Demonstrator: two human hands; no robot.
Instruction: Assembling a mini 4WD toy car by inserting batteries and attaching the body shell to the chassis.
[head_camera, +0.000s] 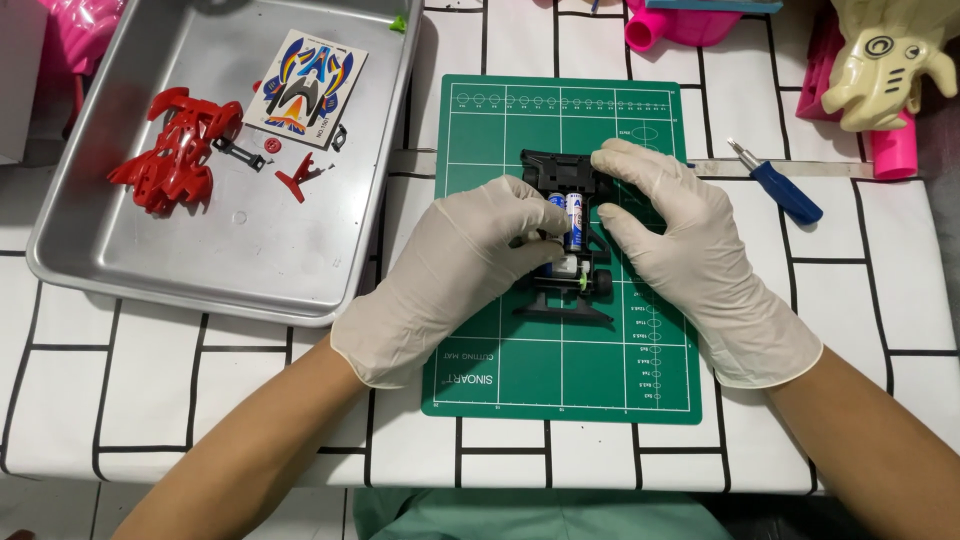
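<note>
Both my hands wear pale latex gloves and rest over a green cutting mat (560, 380). A black toy car chassis (566, 290) lies on the mat with two blue-and-white batteries (567, 215) seated in its middle. My left hand (450, 270) grips the chassis from its left side, fingertips at the batteries. From the right, my right hand (680, 250) holds the chassis, its fingers curled over the far end.
A metal tray (150, 270) at the upper left holds a red car body shell (175, 150), a sticker sheet (305, 85) and small red and black parts. A blue-handled screwdriver (780, 185) lies right of the mat. Pink and cream toys (885, 65) sit along the far edge.
</note>
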